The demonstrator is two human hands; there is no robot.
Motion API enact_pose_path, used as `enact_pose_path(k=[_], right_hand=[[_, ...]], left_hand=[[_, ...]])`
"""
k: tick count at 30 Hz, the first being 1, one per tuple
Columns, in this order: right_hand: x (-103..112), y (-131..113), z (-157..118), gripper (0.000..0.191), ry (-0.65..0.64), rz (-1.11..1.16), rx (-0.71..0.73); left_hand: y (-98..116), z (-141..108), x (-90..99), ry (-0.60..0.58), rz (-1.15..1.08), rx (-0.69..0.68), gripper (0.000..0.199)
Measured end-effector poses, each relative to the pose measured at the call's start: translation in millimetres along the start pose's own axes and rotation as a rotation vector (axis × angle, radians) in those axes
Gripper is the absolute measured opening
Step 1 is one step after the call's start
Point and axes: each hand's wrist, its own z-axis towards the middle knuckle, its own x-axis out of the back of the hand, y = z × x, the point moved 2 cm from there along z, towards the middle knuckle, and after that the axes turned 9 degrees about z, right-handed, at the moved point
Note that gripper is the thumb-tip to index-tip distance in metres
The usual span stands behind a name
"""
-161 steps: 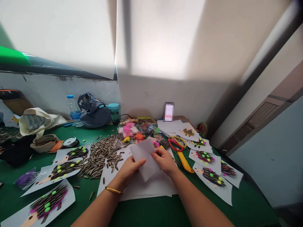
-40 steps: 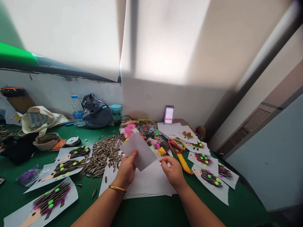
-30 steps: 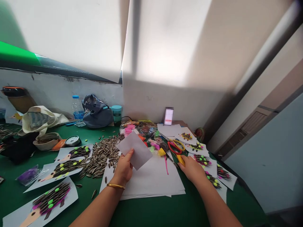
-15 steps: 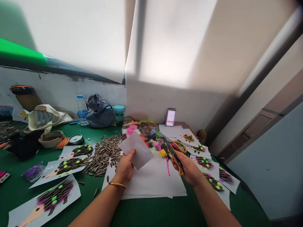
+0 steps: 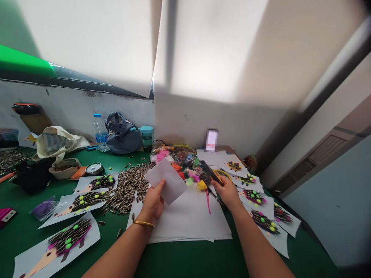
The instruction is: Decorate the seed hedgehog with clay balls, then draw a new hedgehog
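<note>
Left hand (image 5: 153,204) grips one paper sheet (image 5: 165,181); right hand (image 5: 227,193) grips one scissors pair (image 5: 210,172); eight hedgehog collages (image 5: 87,200) around.

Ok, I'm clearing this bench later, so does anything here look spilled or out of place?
Yes: striped sunflower seeds lie in a loose heap on the green table, left of the white paper stack. A few strays sit apart near the stack's front-left corner, looking spilled rather than placed.

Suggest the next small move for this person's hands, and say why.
Probably bring the dark-bladed scissors in the right hand over to the pale paper rectangle pinched in the left hand, because the scissors are gripped and the rectangle is held up, clear of the white paper stack.
</note>
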Motion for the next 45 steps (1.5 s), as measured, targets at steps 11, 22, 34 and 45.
enact_pose_path(k=[11,22,34,45], right_hand=[[-35,-8,-14,0.015,-0.163,-0.950,0.067],[-40,-12,-21,0.018,-0.216,-0.954,0.046],[-49,-21,-42,0.015,-0.272,-0.464,-0.027],[-106,-18,-36,0.048,-0.308,0.655,-0.347]], left_hand=[[59,19,26.3,0.172,-0.227,-0.265,0.031],[66,18,30.7,0.211,-0.300,-0.243,0.026],[65,18,29.0,0.223,-0.333,-0.219,0.026],[61,15,26.7,0.209,-0.296,-0.180,0.030]])
